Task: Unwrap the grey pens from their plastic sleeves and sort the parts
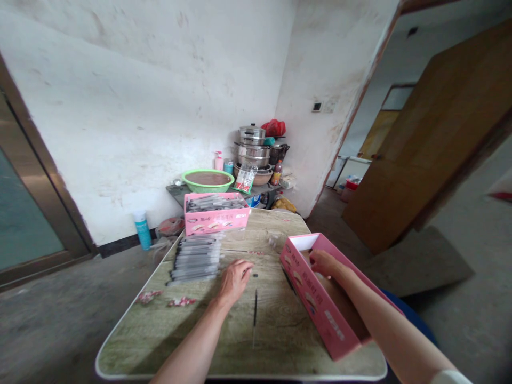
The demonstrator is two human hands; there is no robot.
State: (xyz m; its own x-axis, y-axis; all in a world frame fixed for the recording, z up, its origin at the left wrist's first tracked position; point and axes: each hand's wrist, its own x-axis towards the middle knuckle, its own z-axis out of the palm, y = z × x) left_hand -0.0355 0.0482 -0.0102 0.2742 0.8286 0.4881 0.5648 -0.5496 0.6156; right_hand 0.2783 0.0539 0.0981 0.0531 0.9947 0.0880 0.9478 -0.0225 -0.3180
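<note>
The right hand (323, 263) curled inside the three-o'clock pink box (318, 306), the left hand (234, 280) curled near ten-o'clock pens (198, 258); neither's hold was discernible.

The desk (288, 341) has a greenish-brown wood-grain top with rounded corners and a pale rim. At eleven o'clock, by the far edge, stands a pink box (218, 223). At ten o'clock, just nearer, lies a row of slim sticks (196, 260), side by side, greyish and dark-tipped. A longer pink box (316, 306) sits at three o'clock, set aslant, with a dark slim piece (289, 281) along its nine-o'clock side. Near the centre lie a thin dark rod (255, 309) and, toward twelve, a small dark bit (255, 276). Red floral patches (182, 302) mark nine o'clock.
</note>
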